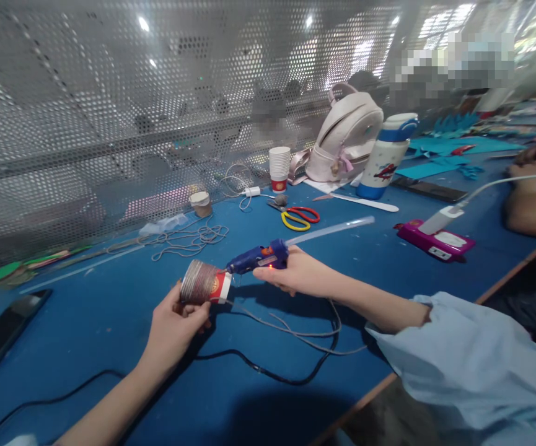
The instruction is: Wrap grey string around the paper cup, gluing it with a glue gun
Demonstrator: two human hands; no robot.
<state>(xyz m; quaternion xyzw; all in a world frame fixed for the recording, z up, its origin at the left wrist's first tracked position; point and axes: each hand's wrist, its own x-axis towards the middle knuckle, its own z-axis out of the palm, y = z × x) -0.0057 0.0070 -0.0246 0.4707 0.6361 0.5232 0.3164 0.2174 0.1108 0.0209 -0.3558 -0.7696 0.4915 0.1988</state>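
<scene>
The paper cup [204,283] was held on its side just above the table [109,347], about midway along the near edge; its long axis was laid left to right, with the twine-wound part leftward and the bare red-and-white band rightward. The wound end was pinched by the left hand [172,325], fingers curled under it and thumb pressed on its near side. The band was met from the right by the nozzle of the glue gun [258,257], whose grip was enclosed by the right hand [295,272], fingers pressed together round it; whether the trigger was squeezed could not be told. A clear glue stick [330,230] was seen jutting from the gun's back; loose twine [295,331] and a black cord [258,368] were trailed below. Scissors [301,217] and a stack of cups [279,167] were set toward the far edge; a phone [2,331] was laid at the left edge.
</scene>
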